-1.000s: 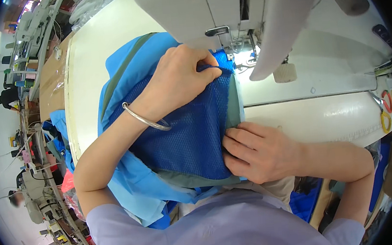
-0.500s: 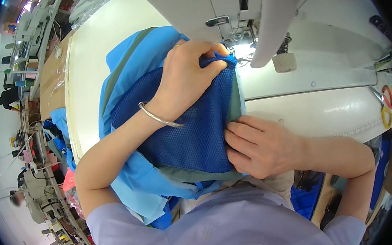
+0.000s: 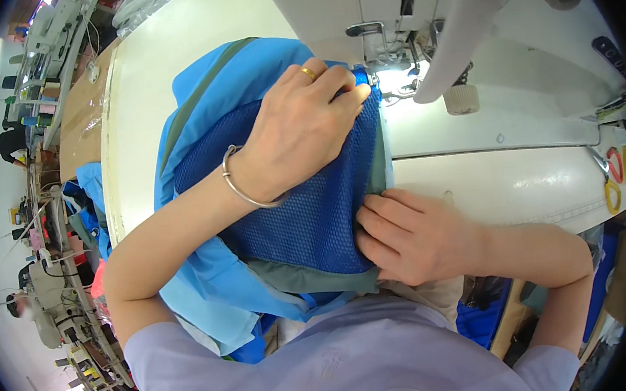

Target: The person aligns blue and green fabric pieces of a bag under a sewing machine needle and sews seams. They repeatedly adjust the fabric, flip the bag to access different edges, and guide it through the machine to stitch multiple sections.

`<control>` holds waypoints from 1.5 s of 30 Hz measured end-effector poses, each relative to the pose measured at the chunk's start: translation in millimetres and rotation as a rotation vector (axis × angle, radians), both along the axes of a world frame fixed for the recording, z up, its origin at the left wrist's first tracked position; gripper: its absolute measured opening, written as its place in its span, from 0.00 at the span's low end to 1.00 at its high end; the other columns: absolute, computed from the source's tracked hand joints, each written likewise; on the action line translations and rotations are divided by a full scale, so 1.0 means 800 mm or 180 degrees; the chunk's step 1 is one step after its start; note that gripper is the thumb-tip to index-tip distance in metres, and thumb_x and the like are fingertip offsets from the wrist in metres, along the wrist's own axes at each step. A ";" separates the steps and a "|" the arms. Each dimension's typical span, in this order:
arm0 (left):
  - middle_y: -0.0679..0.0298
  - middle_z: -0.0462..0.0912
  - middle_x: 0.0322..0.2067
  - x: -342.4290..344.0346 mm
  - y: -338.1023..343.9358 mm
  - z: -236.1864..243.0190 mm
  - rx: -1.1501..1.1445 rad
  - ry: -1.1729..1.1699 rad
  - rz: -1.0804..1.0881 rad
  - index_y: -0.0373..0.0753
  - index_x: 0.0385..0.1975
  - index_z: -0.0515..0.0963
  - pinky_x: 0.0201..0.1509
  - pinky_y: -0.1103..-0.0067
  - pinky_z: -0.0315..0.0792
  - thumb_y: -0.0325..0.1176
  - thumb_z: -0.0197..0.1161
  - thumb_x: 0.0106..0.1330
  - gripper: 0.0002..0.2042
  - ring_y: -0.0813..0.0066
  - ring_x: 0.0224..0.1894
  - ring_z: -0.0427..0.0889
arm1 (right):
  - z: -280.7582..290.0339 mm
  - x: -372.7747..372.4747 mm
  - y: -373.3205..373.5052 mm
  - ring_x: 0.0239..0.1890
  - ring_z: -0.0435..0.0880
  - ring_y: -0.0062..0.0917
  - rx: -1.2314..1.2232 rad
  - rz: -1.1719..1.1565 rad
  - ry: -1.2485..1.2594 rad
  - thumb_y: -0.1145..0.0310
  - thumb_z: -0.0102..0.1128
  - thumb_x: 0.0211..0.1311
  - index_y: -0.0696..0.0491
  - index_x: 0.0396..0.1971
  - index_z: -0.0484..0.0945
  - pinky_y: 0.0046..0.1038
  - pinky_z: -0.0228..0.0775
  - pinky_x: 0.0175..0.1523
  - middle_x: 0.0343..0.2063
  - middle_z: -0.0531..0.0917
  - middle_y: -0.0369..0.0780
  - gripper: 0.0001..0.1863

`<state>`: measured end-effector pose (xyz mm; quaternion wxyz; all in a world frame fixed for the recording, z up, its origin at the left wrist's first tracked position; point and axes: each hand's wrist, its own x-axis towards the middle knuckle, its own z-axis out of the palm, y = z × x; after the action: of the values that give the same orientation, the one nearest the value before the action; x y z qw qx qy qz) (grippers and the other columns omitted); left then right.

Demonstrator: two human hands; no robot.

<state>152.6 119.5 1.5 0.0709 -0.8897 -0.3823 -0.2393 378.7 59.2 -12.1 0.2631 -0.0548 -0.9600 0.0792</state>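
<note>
A piece of dark blue mesh fabric (image 3: 293, 227) lies on a light blue and grey-green garment (image 3: 211, 273), spread from the table down over my lap. My left hand (image 3: 306, 124) pinches the far right corner of the mesh, close beside the lit needle area of the sewing machine (image 3: 390, 60). Nearer to me, my right hand (image 3: 415, 235) grips the right edge of the mesh and the grey-green cloth under it, its fingertips partly hidden by the folds. The fabric's right edge runs nearly straight between both hands.
Scissors (image 3: 612, 180) with red and yellow handles lie at the table's right edge. More blue garments (image 3: 92, 205) are heaped beyond the table's left side, beside brown cardboard (image 3: 84, 127). Other sewing machines (image 3: 44, 297) stand in a row farther left.
My left hand has turned slightly, and its ring now shows while the fingers stay at the mesh corner. My right hand keeps nearly the same place. The view has shifted a little.
</note>
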 end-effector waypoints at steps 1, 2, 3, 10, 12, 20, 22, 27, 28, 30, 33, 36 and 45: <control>0.64 0.82 0.36 -0.003 0.000 -0.003 -0.0062 -0.0069 -0.0084 0.39 0.37 0.85 0.44 0.73 0.74 0.25 0.67 0.55 0.10 0.67 0.38 0.79 | -0.001 0.001 0.003 0.48 0.82 0.37 0.0009 0.0028 0.0029 0.66 0.59 0.53 0.62 0.36 0.84 0.34 0.77 0.53 0.41 0.85 0.48 0.16; 0.65 0.82 0.36 -0.004 0.001 -0.006 -0.0039 -0.0167 -0.0101 0.39 0.37 0.85 0.43 0.73 0.74 0.25 0.67 0.55 0.10 0.67 0.38 0.80 | -0.001 0.001 0.008 0.47 0.82 0.36 0.0019 0.0065 0.0059 0.66 0.60 0.53 0.62 0.36 0.84 0.33 0.77 0.53 0.41 0.85 0.47 0.16; 0.65 0.82 0.36 -0.006 0.001 -0.009 -0.0014 -0.0264 -0.0118 0.39 0.38 0.85 0.42 0.73 0.75 0.24 0.67 0.55 0.10 0.67 0.38 0.80 | -0.001 0.002 0.011 0.47 0.83 0.35 0.0030 0.0103 0.0088 0.67 0.60 0.52 0.62 0.36 0.84 0.32 0.77 0.53 0.40 0.85 0.47 0.15; 0.66 0.83 0.35 -0.011 0.004 -0.022 0.0022 -0.0613 -0.0227 0.41 0.36 0.85 0.41 0.73 0.75 0.24 0.67 0.55 0.10 0.68 0.37 0.81 | -0.004 0.000 0.017 0.45 0.83 0.34 0.0158 0.0099 0.0204 0.69 0.61 0.47 0.61 0.33 0.83 0.30 0.79 0.50 0.38 0.85 0.44 0.14; 0.65 0.84 0.36 -0.011 0.005 -0.020 0.0049 -0.0546 -0.0260 0.40 0.37 0.85 0.41 0.72 0.77 0.23 0.69 0.53 0.11 0.66 0.37 0.81 | -0.001 -0.001 0.018 0.45 0.83 0.33 0.0182 0.0069 0.0209 0.69 0.61 0.45 0.61 0.32 0.83 0.30 0.79 0.49 0.38 0.84 0.44 0.14; 0.65 0.84 0.40 -0.012 0.010 -0.020 0.0112 -0.0459 -0.0207 0.41 0.38 0.85 0.42 0.71 0.77 0.25 0.70 0.53 0.12 0.66 0.39 0.82 | 0.003 -0.001 0.031 0.46 0.82 0.33 0.0130 0.0147 0.0094 0.70 0.61 0.44 0.59 0.32 0.83 0.31 0.79 0.51 0.37 0.84 0.43 0.13; 0.65 0.84 0.40 -0.012 0.017 -0.020 0.0161 -0.0458 -0.0201 0.41 0.39 0.85 0.41 0.72 0.77 0.26 0.70 0.54 0.12 0.65 0.40 0.82 | 0.003 0.001 0.038 0.46 0.82 0.33 0.0160 0.0123 0.0058 0.69 0.61 0.45 0.59 0.32 0.83 0.31 0.79 0.51 0.37 0.84 0.42 0.13; 0.65 0.85 0.38 -0.009 0.019 -0.014 -0.0003 -0.0492 -0.0223 0.41 0.38 0.85 0.41 0.71 0.77 0.25 0.69 0.55 0.10 0.64 0.36 0.83 | 0.007 0.006 0.045 0.42 0.83 0.32 0.0140 0.0233 0.0025 0.69 0.64 0.44 0.57 0.31 0.83 0.31 0.79 0.45 0.35 0.85 0.41 0.12; 0.65 0.85 0.37 -0.008 0.020 -0.012 -0.0046 -0.0543 -0.0231 0.41 0.37 0.85 0.40 0.71 0.77 0.25 0.69 0.56 0.09 0.64 0.35 0.83 | 0.009 0.009 0.052 0.39 0.83 0.32 -0.0202 0.0328 0.0056 0.69 0.65 0.44 0.57 0.31 0.83 0.31 0.79 0.43 0.34 0.85 0.41 0.12; 0.65 0.84 0.35 -0.011 0.017 -0.014 -0.0068 -0.0596 -0.0208 0.39 0.34 0.86 0.40 0.72 0.76 0.25 0.69 0.55 0.07 0.66 0.36 0.82 | 0.018 0.020 0.074 0.34 0.84 0.32 -0.0905 0.0522 0.0149 0.69 0.66 0.45 0.56 0.31 0.84 0.31 0.78 0.39 0.32 0.85 0.41 0.11; 0.65 0.84 0.34 -0.011 0.020 -0.017 0.0026 -0.0710 -0.0244 0.38 0.33 0.86 0.39 0.72 0.76 0.24 0.69 0.53 0.07 0.67 0.35 0.82 | 0.034 0.049 0.112 0.29 0.85 0.34 -0.0660 -0.0876 0.0483 0.71 0.69 0.49 0.56 0.31 0.85 0.29 0.78 0.37 0.31 0.86 0.42 0.08; 0.64 0.85 0.33 -0.009 0.025 -0.019 0.0086 -0.0770 -0.0283 0.38 0.32 0.86 0.39 0.72 0.78 0.23 0.69 0.53 0.07 0.66 0.34 0.82 | 0.039 0.055 0.133 0.31 0.88 0.30 -0.0542 -0.2174 0.0916 0.69 0.74 0.55 0.59 0.33 0.86 0.26 0.78 0.37 0.30 0.88 0.42 0.10; 0.63 0.85 0.33 -0.010 0.036 -0.019 0.0140 -0.0732 -0.0340 0.38 0.32 0.86 0.39 0.72 0.79 0.23 0.68 0.55 0.06 0.64 0.34 0.84 | 0.042 0.044 0.125 0.34 0.88 0.26 -0.1011 -0.2622 0.1301 0.70 0.69 0.57 0.60 0.38 0.87 0.26 0.78 0.40 0.32 0.89 0.42 0.11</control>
<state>144.4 148.1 -13.5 0.0333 -0.8737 -0.3346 -0.3514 413.7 158.9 21.1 0.4442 -0.4530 -0.7631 0.1231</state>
